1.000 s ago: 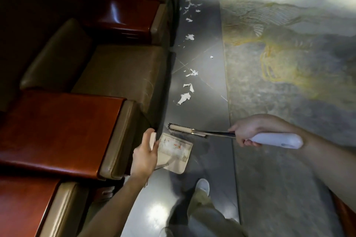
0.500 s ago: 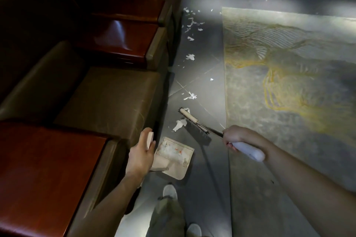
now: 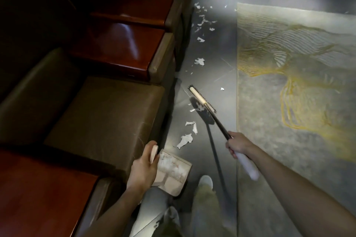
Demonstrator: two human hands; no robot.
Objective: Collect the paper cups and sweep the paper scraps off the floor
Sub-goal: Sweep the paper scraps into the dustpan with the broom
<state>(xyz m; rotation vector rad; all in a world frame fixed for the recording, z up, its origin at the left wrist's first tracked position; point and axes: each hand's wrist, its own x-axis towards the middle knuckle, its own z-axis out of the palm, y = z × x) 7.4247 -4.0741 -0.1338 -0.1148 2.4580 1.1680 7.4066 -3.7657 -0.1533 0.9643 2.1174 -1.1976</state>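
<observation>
Grey polished floor [image 3: 212, 63] runs as a strip between a row of brown seats [image 3: 107, 113] with red wooden armrests [image 3: 119, 48] on the left and the left edge of a patterned rug [image 3: 289, 102]. White paper scraps [image 3: 185, 140] lie scattered along this strip. There is a dense cluster at the far end near the rug's far left corner, a few single scraps midway, and three larger ones near the dustpan [image 3: 173, 173].

The right hand [image 3: 238, 143] has its fingers curled tight round the long handle of the brush [image 3: 201, 102], where the black shaft meets the white grip. The brush head lies slantwise across the middle of the strip, with a small scrap just beside it on the near side. I cannot tell whether the bristles touch the floor.

The left hand [image 3: 143, 167] grips the dustpan's pale handle. The pan sits by the front edge of the nearest seat and holds white scraps. A pale shoe [image 3: 205, 181] stands just beside it.
</observation>
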